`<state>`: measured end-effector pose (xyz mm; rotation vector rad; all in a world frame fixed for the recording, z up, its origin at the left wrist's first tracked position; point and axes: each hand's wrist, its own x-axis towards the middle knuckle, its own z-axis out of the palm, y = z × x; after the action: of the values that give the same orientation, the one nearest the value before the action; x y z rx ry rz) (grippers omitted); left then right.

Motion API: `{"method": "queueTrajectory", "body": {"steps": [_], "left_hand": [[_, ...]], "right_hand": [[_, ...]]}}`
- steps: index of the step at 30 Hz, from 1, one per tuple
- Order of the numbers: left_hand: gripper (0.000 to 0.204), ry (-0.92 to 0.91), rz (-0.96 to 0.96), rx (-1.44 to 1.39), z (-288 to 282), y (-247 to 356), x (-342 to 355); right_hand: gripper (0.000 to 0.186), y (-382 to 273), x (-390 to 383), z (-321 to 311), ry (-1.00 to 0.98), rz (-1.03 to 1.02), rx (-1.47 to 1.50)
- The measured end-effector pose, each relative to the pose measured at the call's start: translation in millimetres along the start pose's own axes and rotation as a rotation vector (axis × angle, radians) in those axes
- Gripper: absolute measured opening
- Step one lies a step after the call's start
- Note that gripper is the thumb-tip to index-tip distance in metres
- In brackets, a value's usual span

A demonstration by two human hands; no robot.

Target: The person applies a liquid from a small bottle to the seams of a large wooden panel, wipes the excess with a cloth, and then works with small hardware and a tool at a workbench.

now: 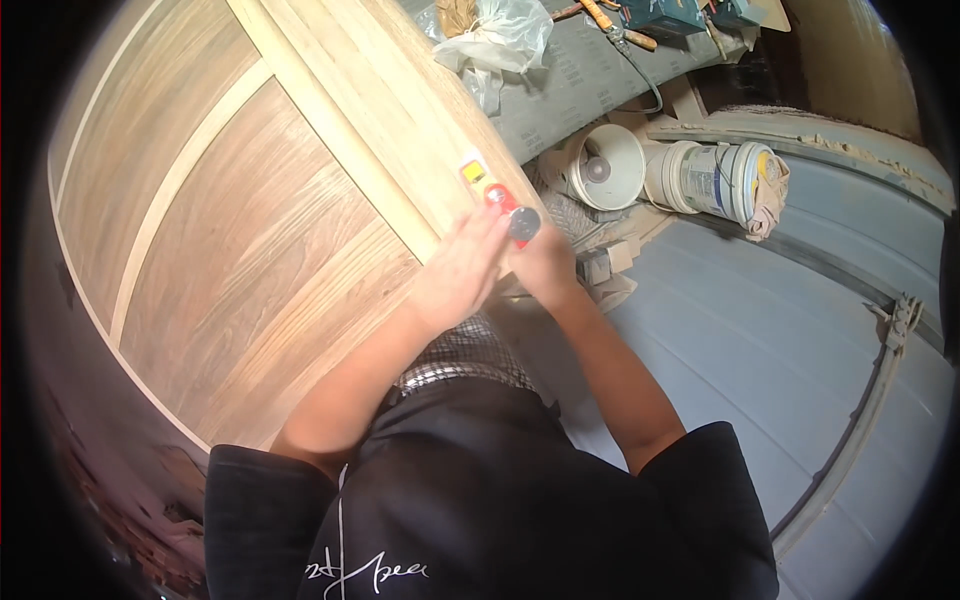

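Note:
A red tool point(497, 197) with a yellow block at its far end and a round grey disc near my hands lies over the pale wooden edge of a large panel point(370, 80). Its exact kind does not show. My left hand point(455, 270) lies against the tool's left side, fingers stretched forward and close together, their tips at the red body. Around the near end, by the disc, my right hand point(545, 265) is closed; most of its fingers are hidden. Brown wood-grain boards point(250, 240) framed by pale strips fill the panel to the left.
Beyond the panel's edge, a grey-covered surface point(560, 110) carries a clear plastic bag point(500, 40) and orange-handled tools point(610, 20). White buckets point(610, 165) lie on their sides at the right, one with a cloth point(768, 200) over it. Grey wall panels point(740, 330) stand farther right.

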<state>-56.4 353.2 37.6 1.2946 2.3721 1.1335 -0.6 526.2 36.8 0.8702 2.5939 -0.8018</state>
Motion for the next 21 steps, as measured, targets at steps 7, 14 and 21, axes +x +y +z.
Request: {"method": "queueTrajectory", "body": {"steps": [7,14,21], "left_hand": [[0.081,0.004,-0.015,0.035,5,-4,1],[0.080,-0.135,-0.010,0.052,-19,-4,-48],[0.087,-0.198,-0.021,0.085,-21,-4,-56]], "right_hand": [[0.029,-8,-5,-8,0.001,-0.044,0.039],[0.045,-28,-48,4,-0.146,-0.030,-0.017],[0.049,-34,-56,8,-0.214,0.018,-0.039]]}}
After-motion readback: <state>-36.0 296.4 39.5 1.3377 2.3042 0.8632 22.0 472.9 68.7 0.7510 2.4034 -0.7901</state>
